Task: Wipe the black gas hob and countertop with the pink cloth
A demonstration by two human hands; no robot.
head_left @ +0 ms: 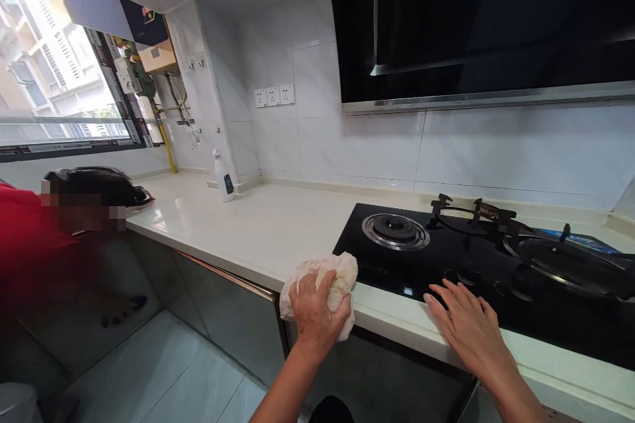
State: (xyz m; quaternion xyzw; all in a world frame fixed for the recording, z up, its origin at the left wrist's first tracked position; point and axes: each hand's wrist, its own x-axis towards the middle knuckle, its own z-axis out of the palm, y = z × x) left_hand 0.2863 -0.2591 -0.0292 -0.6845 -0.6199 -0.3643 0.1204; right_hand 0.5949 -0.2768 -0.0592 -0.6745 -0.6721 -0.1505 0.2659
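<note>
My left hand point(317, 314) grips a crumpled off-white cloth point(330, 281) against the front edge of a pale stone countertop point(258, 231). The cloth's far end reaches the corner of a black glass gas hob point(421, 258). My right hand point(469, 324) lies flat with its fingers spread, holding nothing, its fingertips on the hob's front part and its palm above the counter edge. A round metal burner point(395, 231) sits bare between my hands and the wall, while a black pan support point(471, 221) stands on the far burner.
A person in a red top point(30, 244) leans at the counter's left end. A white spray bottle point(224, 178) stands in the wall corner. A black cooker hood point(471, 26) hangs above the hob. Dark glossy cabinet fronts point(228, 304) run below the counter.
</note>
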